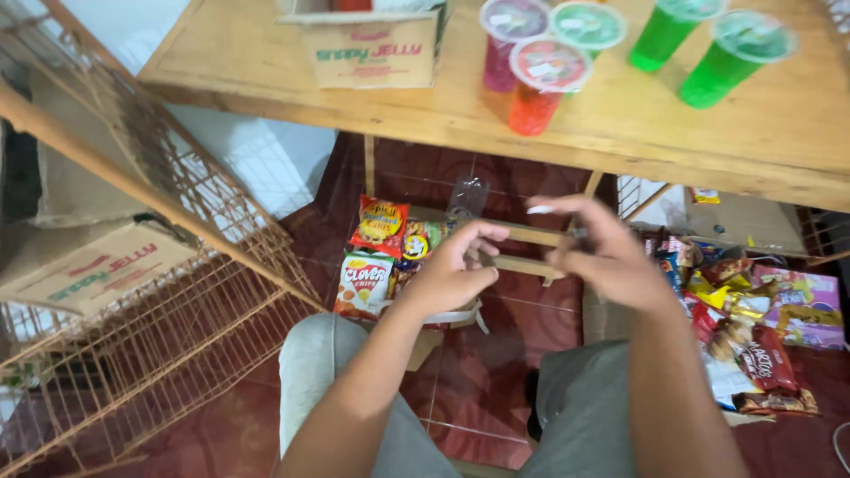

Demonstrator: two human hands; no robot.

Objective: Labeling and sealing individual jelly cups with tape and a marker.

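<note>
My left hand (450, 276) is raised in front of me below a wooden table (257, 66), its fingers curled in and the thumb against the forefinger. Whether it pinches anything is hidden. My right hand (606, 257) is level with it, a short gap to the right, fingers bent toward the left hand. A small white bit (538, 210) shows at the tip of its top finger; what it is I cannot tell. Both hands hover over my knees, above snack packets (379, 226) on the red tiled floor.
On the table stand sealed cups: a red one (536, 84), a purple one (506, 35), two green ones (735, 57), beside a cardboard box (376, 49). A rusty wire rack (177, 292) leans at left. More snack packets (766, 323) lie at right. A clear cup (467, 196) sits under the table.
</note>
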